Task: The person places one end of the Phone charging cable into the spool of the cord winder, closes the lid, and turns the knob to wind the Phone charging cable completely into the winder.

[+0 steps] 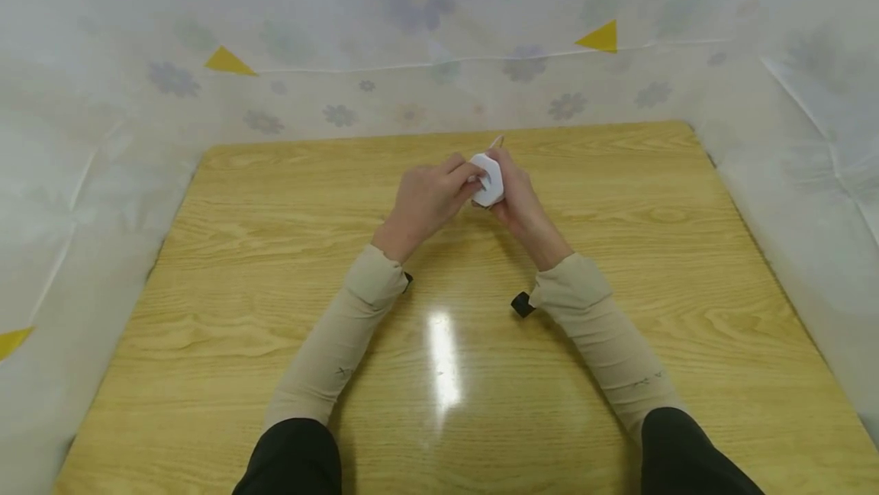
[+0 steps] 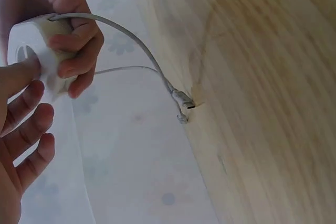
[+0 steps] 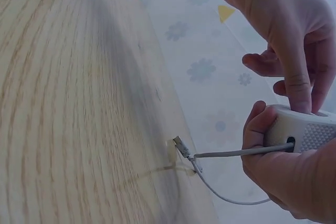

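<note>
Over the far part of the table, my right hand [image 1: 519, 197] grips a white, many-sided cable reel [image 1: 496, 176] with fingers wrapped about its body. The thumb and a finger of my left hand [image 1: 431, 191] pinch into the round recess in its face; the other fingers are loosely bent beside it. What lies inside the recess is hidden by the fingertips. A grey cable [image 3: 226, 153] leaves a slot in the reel's side and loops down. Its small plug [image 2: 182, 98] hangs close to the table's far edge, beside a second thin cable end [image 2: 182, 119].
The wood-grain table [image 1: 275, 312] ends at a pale flowered sheet [image 1: 384, 98] at the back and both sides. Yellow triangles [image 1: 230, 62] mark the sheet. A small black piece [image 1: 523, 304] sits at the right sleeve cuff.
</note>
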Demonstrator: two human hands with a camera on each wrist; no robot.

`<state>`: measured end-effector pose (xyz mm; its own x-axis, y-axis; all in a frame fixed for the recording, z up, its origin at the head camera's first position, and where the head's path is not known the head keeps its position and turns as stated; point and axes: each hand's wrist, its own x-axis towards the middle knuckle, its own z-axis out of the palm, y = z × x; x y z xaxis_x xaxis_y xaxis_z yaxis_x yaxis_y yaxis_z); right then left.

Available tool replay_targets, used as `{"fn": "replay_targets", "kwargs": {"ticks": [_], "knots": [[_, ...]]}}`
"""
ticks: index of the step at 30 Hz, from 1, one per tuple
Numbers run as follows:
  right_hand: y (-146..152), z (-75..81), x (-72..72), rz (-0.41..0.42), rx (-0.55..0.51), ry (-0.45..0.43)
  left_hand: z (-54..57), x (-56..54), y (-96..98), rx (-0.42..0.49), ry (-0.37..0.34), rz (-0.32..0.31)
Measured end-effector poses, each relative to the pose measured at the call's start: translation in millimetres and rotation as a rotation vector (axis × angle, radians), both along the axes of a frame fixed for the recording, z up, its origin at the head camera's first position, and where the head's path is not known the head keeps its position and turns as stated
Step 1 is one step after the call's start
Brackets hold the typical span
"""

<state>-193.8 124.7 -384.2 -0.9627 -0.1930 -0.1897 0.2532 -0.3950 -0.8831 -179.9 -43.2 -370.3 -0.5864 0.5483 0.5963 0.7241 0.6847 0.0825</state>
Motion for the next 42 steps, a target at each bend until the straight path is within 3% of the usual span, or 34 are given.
{"fn": "replay_targets", "kwargs": {"ticks": [7,10,13,15,18,22,25,27,29,30,32,37,42], "knots": [[-2.6,-0.5,2.8,-0.035,0.013,-0.004,-10.6,1.1,7.0,0.062,0.037,0.046],[-3.6,-0.6,4.9,-0.068,0.049,0.003,-14.4,3.1,12.9,0.109,0.002,0.076],[-4.0,-1.2,6.9,-0.09,0.087,0.009,-16.8,5.2,18.7,0.18,-0.097,0.126],[-4.7,-1.6,7.9,-0.104,0.109,0.013,-17.3,6.1,23.0,0.252,-0.212,0.165],[-6.0,-2.1,8.7,-0.124,0.121,0.019,-15.5,6.9,28.9,0.428,-0.474,0.216],[-7.4,-2.3,9.4,-0.171,0.168,0.044,-8.8,5.5,35.1,0.832,-0.92,0.185],[-7.8,-2.1,9.8,-0.222,0.244,0.074,-3.0,3.7,36.9,1.152,-1.217,0.141],[-7.8,-1.8,9.9,-0.253,0.289,0.087,0.2,3.4,36.9,1.295,-1.354,0.131],[-7.1,-0.8,9.6,-0.265,0.303,0.085,1.7,3.9,36.0,1.338,-1.417,0.121],[-6.3,-0.3,9.3,-0.262,0.305,0.082,2.5,4.4,35.7,1.332,-1.416,0.113],[-4.6,1.1,9.1,-0.238,0.297,0.073,0.5,5.8,34.5,1.236,-1.327,0.088],[-3.8,3.1,6.0,-0.181,0.184,0.043,-4.4,9.7,30.2,0.86,-0.974,0.09],[-3.7,4.4,3.0,-0.147,0.082,0.018,4.2,8.6,19.5,0.479,-0.605,0.141]]}}
